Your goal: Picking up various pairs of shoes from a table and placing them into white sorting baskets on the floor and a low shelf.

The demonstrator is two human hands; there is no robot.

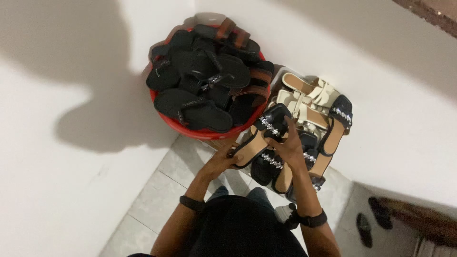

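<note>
Both my hands hold one black sandal (pixel 266 129) with a tan insole and a sparkly strap. My left hand (pixel 223 161) grips its heel end from below. My right hand (pixel 291 146) holds its toe end, fingers over the strap. Under the sandal lies a pile of similar sandals (pixel 314 109), some black with sparkly straps, some cream with knotted straps. A dark band sits on each wrist.
A red round basin (pixel 200 132) heaped with black and brown flat sandals stands at the back left against a white wall. Grey floor tiles (pixel 162 190) lie below. Two dark shoes (pixel 373 219) rest on the floor at the lower right.
</note>
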